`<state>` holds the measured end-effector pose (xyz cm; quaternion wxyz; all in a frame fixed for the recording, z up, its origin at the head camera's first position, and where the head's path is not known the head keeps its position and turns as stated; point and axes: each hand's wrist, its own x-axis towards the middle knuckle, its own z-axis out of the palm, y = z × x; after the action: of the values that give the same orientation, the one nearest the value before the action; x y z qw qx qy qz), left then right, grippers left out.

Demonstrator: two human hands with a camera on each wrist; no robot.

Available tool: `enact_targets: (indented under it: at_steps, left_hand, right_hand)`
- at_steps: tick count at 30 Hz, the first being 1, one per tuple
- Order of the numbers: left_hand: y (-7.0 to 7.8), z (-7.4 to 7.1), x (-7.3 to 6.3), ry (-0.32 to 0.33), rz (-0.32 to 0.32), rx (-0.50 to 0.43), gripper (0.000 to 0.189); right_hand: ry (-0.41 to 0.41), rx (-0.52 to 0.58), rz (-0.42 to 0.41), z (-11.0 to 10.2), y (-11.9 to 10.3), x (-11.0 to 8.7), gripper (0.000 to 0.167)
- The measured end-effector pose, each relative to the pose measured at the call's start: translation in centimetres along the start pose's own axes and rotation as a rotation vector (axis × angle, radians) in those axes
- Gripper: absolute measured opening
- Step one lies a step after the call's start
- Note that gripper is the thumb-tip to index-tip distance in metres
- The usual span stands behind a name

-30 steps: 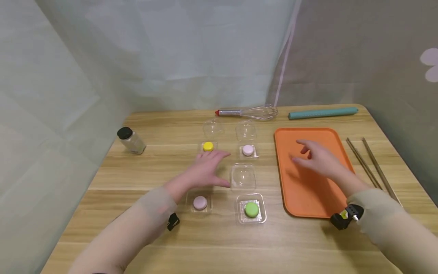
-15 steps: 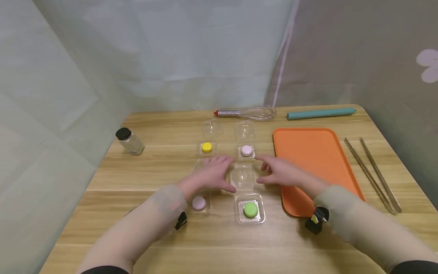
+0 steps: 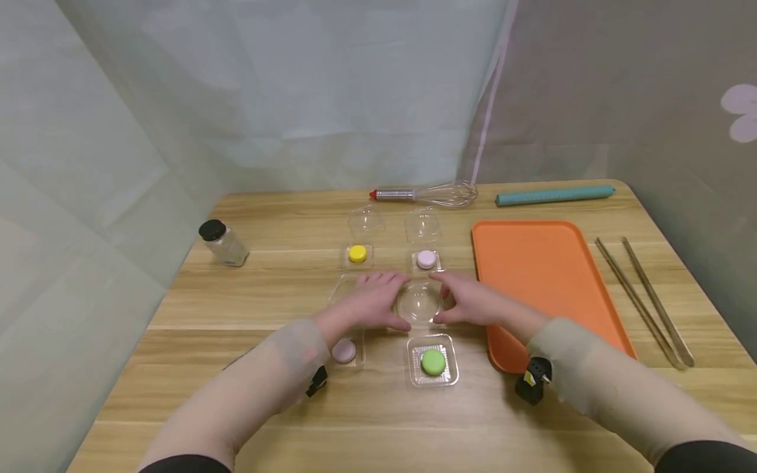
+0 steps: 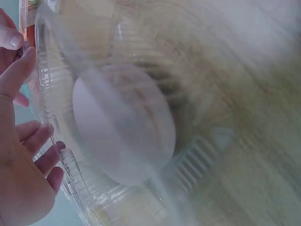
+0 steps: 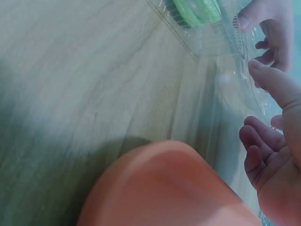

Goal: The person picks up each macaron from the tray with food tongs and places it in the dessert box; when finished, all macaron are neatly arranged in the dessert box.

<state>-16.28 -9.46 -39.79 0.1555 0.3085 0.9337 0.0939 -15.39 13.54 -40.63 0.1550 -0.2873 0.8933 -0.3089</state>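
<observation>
Both hands are at a clear plastic lid [image 3: 420, 303], which lies open behind a small clear box [image 3: 455, 379] with a green macaron [image 3: 434, 362] in it. My left hand [image 3: 374, 303] is at the lid's left side, thumb and fingers spread apart. At its right side is my right hand [image 3: 468, 299], with the fingertips right at the edge and the thumb apart from the fingers. Under my left wrist sits a pale pink macaron [image 3: 344, 351] in another box, seen large in the left wrist view; its lid [image 3: 342, 289] is partly hidden by my left hand.
Farther back, two opened clear boxes hold a yellow macaron [image 3: 357, 253] and a pink macaron [image 3: 426, 259]. An orange tray [image 3: 550, 263] lies under my right forearm, with metal strips [image 3: 656, 302] beside it. A whisk [image 3: 426, 194], teal rolled item [image 3: 556, 195] and jar [image 3: 225, 243] stand around the edges.
My right hand has moved left from over the orange tray to the lid behind the green macaron. My left hand has shifted slightly right and nearer to the same lid.
</observation>
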Motion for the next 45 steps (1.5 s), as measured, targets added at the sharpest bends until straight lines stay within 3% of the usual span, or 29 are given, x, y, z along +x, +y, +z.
enact_targets:
  at_steps: [5,17,22,26,31,36,40,45]
  left_hand:
    - [0.2,-0.4,-0.1,0.066,0.010,-0.033,0.093]
    - [0.0,-1.1,-0.9,0.244,0.090,-0.062,0.091]
    - [0.1,-1.4,-1.1,0.284,0.115,-0.044,0.092]
    - [0.3,-1.5,-1.4,0.310,0.139,-0.029,0.091]
    - [0.5,-1.6,-1.6,0.359,0.199,0.048,0.089]
    - [0.5,-1.6,-1.8,0.399,0.234,0.110,0.088]
    - [0.7,-1.6,-1.9,0.430,0.270,0.148,0.085]
    - [0.6,-1.5,-1.9,0.516,0.369,0.227,0.084]
  right_hand:
    - [0.021,0.067,0.002,-0.2,-0.1,-0.1,0.088]
    - [0.058,0.372,-0.009,-1.4,-0.8,-1.4,0.084]
    - [0.060,0.416,-0.014,-1.5,-0.8,-1.6,0.085]
    - [0.057,0.533,0.000,-1.6,-0.7,-1.8,0.076]
    - [0.036,0.742,0.008,-1.6,-0.6,-2.1,0.054]
    - [-0.034,0.962,-0.013,-1.7,-0.2,-2.4,0.052]
    - [-0.086,1.038,0.001,-1.8,-0.3,-2.4,0.055]
    - [-0.120,1.064,0.052,-1.7,-0.6,-2.0,0.059]
